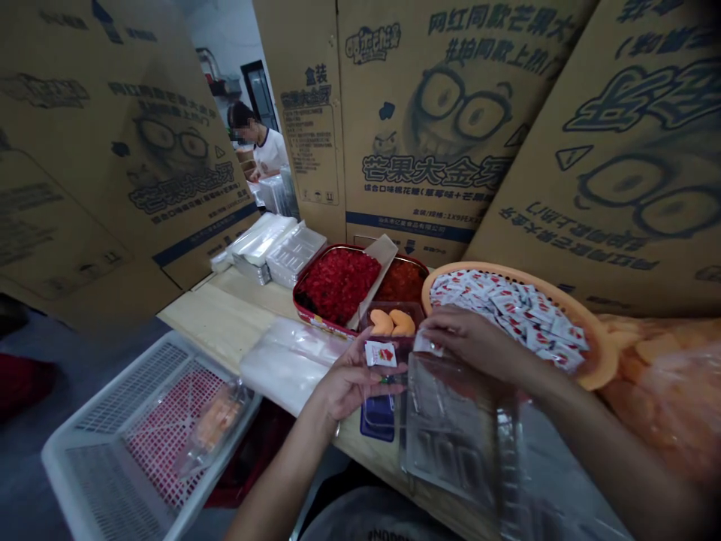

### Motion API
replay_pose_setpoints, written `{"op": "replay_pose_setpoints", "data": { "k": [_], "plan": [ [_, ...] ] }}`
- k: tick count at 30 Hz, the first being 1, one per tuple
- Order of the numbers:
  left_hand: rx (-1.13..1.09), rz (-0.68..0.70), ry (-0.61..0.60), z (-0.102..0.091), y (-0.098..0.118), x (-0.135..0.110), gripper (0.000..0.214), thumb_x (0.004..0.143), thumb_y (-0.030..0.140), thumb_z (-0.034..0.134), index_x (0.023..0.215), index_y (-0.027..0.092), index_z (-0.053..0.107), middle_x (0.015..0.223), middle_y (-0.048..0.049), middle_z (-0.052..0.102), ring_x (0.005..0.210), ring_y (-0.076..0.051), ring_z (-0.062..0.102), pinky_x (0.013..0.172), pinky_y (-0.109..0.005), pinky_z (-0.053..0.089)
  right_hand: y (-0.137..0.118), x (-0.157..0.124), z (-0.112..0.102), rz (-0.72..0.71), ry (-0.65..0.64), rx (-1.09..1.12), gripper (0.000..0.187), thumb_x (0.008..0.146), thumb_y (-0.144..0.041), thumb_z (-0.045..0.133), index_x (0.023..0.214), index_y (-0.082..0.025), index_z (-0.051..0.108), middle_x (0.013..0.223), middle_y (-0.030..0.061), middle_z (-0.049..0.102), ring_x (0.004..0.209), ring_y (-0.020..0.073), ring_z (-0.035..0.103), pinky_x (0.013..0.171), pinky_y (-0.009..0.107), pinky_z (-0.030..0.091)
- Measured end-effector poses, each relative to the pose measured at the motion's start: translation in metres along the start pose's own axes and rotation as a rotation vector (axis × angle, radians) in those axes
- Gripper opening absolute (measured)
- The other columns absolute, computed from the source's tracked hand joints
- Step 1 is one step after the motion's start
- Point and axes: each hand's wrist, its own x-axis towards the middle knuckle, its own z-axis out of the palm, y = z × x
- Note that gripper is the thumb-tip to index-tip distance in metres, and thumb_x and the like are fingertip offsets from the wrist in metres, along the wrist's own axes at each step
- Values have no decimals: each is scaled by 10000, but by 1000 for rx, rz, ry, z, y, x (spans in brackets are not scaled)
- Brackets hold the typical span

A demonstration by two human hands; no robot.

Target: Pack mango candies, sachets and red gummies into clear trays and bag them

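Observation:
My left hand (pixel 352 379) holds a clear plastic tray (pixel 417 309) from its left side, the fingers showing through it. Two curved orange candies (pixel 393 323) lie in the tray's far part, and a small white sachet (pixel 381 353) with a red print lies nearer to me. At the tray's right edge my right hand (pixel 465 338) pinches another white sachet (pixel 425 343), partly hidden by its fingers. Just below that hand stands a stack of clear plastic trays (pixel 444 428). Beyond it, an orange basket (pixel 605 353) is full of similar sachets.
Behind the tray, a red-rimmed container (pixel 298 306) holds red pieces. Clear bags (pixel 287 357) and stacked trays (pixel 296 252) lie to its left. A white basket (pixel 61 451) with one packed bag sits lower left. Cardboard boxes (pixel 405 113) wall the back. A person (pixel 270 154) works beyond.

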Motion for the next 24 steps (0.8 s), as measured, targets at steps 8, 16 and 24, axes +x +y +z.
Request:
{"op": "replay_pose_setpoints", "data": {
  "k": [8,16,24],
  "plan": [
    [2,52,39,-19,15,-20,868,623,-47,608,1359,330,344,1212,-64,598,1096,-311,596,888,-485,474,-13,30,52,-85,-122,32,146,829,-215,527,858,-190,668,884,63,631,890,200,537,792,316,416],
    [-2,104,141,-47,31,-37,881,618,-48,601,1366,327,324,1250,-68,575,1108,-295,590,896,-471,482,-13,58,75,-121,-92,21,228,801,-216,597,1018,-225,664,988,70,583,980,220,494,860,349,400],
    [-19,184,312,-75,48,-78,954,631,-40,574,1435,335,224,1239,-85,582,1116,-297,584,902,-451,480,18,154,102,52,75,-230,94,836,-137,547,843,-171,634,889,49,625,876,178,570,776,275,416]
  ]
}}
